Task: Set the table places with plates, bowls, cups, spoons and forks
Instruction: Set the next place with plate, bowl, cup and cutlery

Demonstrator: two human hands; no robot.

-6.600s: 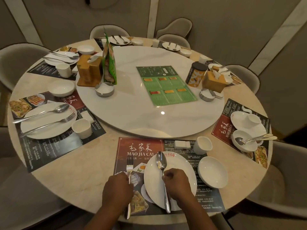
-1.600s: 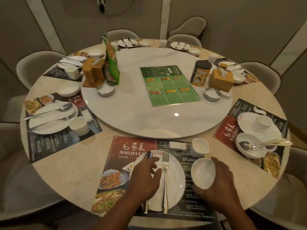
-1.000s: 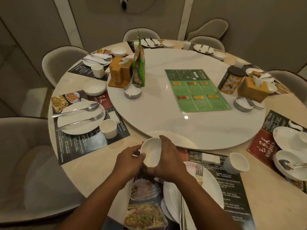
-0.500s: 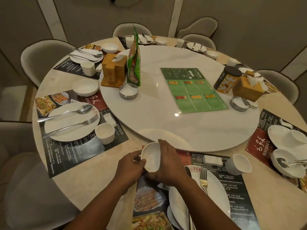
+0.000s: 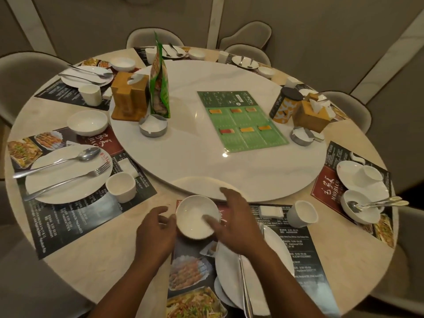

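Bowl (image 5: 197, 216) sits just beyond the plate's (image 5: 273, 253) far-left edge.
It looks like glazed ceramic: stiff, fairly light, slick and chippable, so it is best cupped at opposite rims. The left hand (image 5: 156, 230) touches its rim with loose fingers; the right hand (image 5: 238, 223) is spread, thumb dipping inside.

A restaurant dining room: round table (image 5: 110, 260) with turntable centre (image 5: 206, 168), menu-printed placemats (image 5: 68, 216) (dish photos).
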